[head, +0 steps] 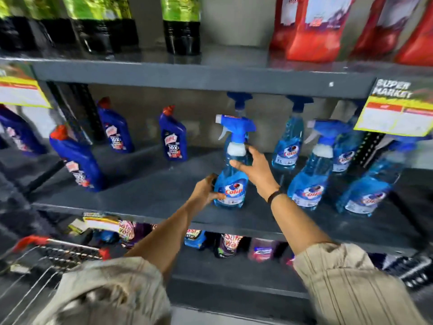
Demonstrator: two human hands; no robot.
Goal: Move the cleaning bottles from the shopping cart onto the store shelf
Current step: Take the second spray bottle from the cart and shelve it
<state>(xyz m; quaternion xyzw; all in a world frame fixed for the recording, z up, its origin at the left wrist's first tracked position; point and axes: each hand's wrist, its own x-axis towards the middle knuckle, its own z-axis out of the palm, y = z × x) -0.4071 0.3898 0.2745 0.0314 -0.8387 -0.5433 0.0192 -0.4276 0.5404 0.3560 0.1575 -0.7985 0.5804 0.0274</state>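
A blue spray bottle (230, 181) with a blue trigger head stands upright near the front edge of the grey middle shelf (150, 191). My left hand (205, 191) grips its lower left side. My right hand (254, 168) wraps around its neck from the right, just under the white collar. Several more blue spray bottles (308, 181) stand to the right on the same shelf. The shopping cart (46, 254), wire with a red handle, is at the lower left; what it holds is hidden by my sleeve and blur.
Dark blue, red-capped cleaner bottles (78, 160) stand on the left of the middle shelf. Black-and-green bottles and red pouches (311, 26) fill the top shelf. Yellow price tags (396, 116) hang from the shelf edges. Detergent packs (230, 247) sit on the lower shelf.
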